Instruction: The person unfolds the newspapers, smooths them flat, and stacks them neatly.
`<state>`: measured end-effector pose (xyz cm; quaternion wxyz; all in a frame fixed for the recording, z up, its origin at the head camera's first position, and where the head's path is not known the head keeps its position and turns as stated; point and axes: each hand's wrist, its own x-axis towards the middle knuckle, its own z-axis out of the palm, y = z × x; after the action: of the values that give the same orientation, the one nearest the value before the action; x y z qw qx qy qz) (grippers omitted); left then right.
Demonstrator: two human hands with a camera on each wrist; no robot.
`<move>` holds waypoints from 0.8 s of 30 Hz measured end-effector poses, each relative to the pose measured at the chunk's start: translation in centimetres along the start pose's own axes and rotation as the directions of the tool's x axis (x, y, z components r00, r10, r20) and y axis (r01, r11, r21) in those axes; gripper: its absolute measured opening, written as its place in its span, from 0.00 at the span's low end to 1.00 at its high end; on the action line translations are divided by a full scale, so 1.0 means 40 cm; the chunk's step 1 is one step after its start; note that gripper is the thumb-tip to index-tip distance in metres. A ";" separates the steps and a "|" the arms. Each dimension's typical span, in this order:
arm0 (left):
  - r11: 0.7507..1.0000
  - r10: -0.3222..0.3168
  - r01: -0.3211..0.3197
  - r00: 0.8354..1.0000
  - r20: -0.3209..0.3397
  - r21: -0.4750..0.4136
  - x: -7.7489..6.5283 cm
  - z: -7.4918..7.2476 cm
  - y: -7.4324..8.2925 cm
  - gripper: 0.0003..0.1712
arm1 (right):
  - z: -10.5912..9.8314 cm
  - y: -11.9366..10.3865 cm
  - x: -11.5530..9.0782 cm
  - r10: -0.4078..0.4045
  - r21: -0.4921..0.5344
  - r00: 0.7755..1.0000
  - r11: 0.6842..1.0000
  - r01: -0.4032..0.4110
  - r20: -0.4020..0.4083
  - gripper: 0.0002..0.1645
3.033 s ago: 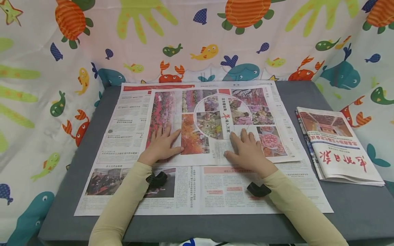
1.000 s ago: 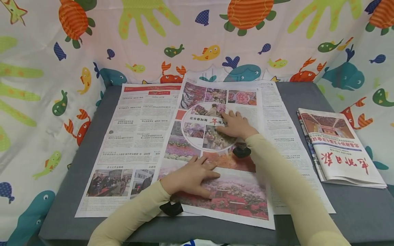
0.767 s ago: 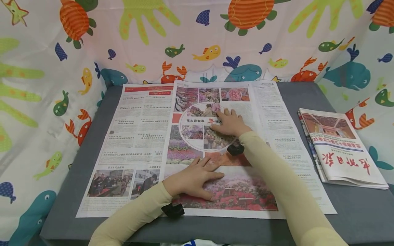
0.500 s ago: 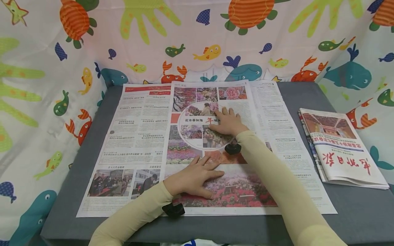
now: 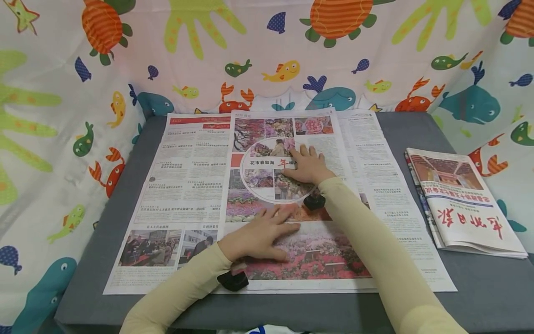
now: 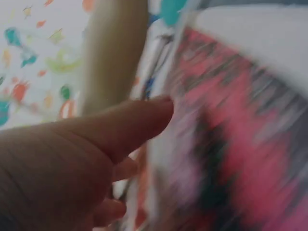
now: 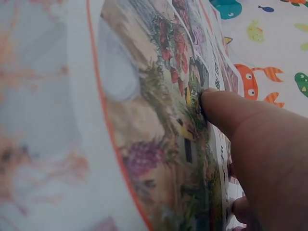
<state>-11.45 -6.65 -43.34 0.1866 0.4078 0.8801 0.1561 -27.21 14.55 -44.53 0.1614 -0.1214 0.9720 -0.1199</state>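
**Left hand (image 5: 258,234) and right hand (image 5: 310,166), fingers spread, over a flower-photo newspaper page (image 5: 308,266)**

The two hands are apart from each other, and neither is clamped on anything; the fingers of both are fanned out and fairly straight. The left hand is nearer to the person, above the lower left part of the page, with its thumb pointing across the large picture of red and pink flowers. The left wrist view is blurred, so whether that thumb presses the paper cannot be told. The right hand rests farther up, on the right part of the printed white circle, where it covers some of the characters beside the red one. In the right wrist view its thumb touches the paper.

The page lies flat on a larger newspaper sheet (image 5: 189,167) spread across the tabletop (image 5: 325,313). Text columns and two photos of the larger sheet show to the left of the page, and a strip of text shows to its right. A folded newspaper (image 5: 465,204) with a red title, upside down to the person, lies near the right edge of the larger sheet, apart from both hands. Pale yellow sleeves (image 5: 375,234) cover both forearms, and a black wrist camera (image 5: 232,281) sits at each wrist. Behind the tabletop hangs a white curtain (image 5: 254,39) printed with turtles, crabs, fish and whales.
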 end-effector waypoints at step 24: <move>0.787 -0.617 0.591 0.763 -0.191 -0.178 -0.094 -0.121 -0.309 0.47 | 0.012 -0.020 -0.008 -0.001 0.008 1.000 1.000 0.001 -0.009 0.53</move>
<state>-19.55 -17.78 -43.60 0.1412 0.0699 0.9706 0.1822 -26.59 13.77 -44.67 0.1573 -0.1209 0.9722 -0.1245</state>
